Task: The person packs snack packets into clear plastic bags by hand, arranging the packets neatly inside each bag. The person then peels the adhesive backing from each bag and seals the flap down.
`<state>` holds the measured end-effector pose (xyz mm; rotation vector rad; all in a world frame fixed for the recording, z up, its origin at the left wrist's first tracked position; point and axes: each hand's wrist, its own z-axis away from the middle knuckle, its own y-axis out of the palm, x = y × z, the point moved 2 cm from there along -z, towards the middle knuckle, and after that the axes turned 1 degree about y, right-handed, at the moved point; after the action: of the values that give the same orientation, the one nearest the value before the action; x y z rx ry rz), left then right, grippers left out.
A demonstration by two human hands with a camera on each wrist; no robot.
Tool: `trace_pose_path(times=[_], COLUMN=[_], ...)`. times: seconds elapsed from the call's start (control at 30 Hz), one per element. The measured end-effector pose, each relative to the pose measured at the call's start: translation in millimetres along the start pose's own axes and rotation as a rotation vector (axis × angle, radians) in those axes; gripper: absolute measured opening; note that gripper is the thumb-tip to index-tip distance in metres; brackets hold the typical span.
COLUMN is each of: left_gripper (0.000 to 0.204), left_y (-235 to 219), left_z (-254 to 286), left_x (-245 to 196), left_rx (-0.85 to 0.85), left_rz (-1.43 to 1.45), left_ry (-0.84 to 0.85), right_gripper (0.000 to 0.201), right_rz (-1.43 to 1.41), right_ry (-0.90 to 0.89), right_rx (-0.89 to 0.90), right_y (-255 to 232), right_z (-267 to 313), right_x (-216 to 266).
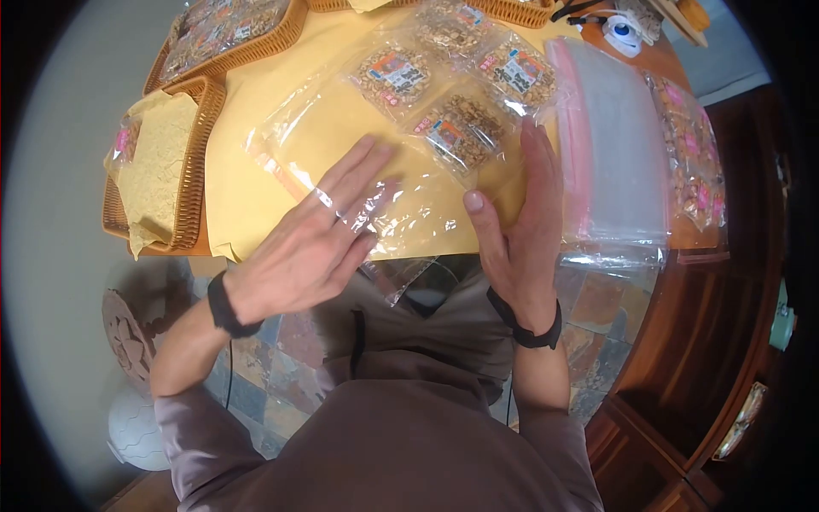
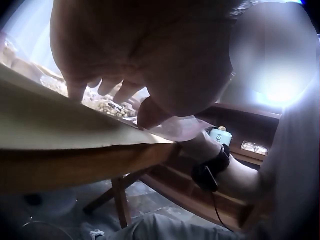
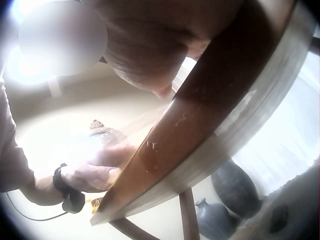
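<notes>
A large clear plastic bag (image 1: 299,111) lies on the yellow table cover, with several nut packets in its far part. The left hand (image 1: 307,235) rests on its near part, fingers extended. The right hand (image 1: 529,222) lies at the bag's right side, thumb spread, fingertips beside the nearest packet (image 1: 465,132). In the left wrist view the left hand (image 2: 135,50) has its fingertips down near nut packets (image 2: 112,107). The right wrist view shows the right hand (image 3: 150,45) at the table edge; its fingertips are hidden.
A stack of clear bags with pink edges (image 1: 614,145) lies on the right, beside a packet of nuts (image 1: 689,154). Wicker baskets stand at the left (image 1: 194,162) and far left (image 1: 256,51). A tape dispenser (image 1: 623,34) is at the back right. Wooden shelves (image 1: 682,341) stand right.
</notes>
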<state>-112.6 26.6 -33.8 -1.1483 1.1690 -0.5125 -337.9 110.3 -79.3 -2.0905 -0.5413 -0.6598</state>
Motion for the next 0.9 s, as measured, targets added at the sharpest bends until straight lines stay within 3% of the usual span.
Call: trace_pose_path(times=[0.17,0.43,0.5,0.63,0.7,0.9], left_gripper=[0.021,0.020,0.023,0.030,0.032,0.038], left_y=[-19,-95,-116,-137,-145,-158], left_z=[46,60,55,40,29,-29], left_x=[-2,45,68,124,145,188], left_rx=[-0.160,-0.411,-0.434,-0.386,-0.343,-0.407], left_rz=[0.066,-0.163,-0.078,-0.184,-0.239,-0.448], left_ry=[-0.011,-0.075,-0.374,-0.353,-0.484,-0.354], right_gripper=[0.073,0.069,0.068,0.068,0.068,0.068], right_rz=[0.020,-0.018,-0.016,-0.024,-0.021,0.069], right_ry=[-0.016,0.065,0.067,0.093,0.103,0.085], right_rx=[0.001,0.015,0.010,0.003,0.003,0.001], right_y=[2,3,3,5,6,10], right_z=[4,1,1,0,1,1], right_x=[-2,5,5,6,6,6])
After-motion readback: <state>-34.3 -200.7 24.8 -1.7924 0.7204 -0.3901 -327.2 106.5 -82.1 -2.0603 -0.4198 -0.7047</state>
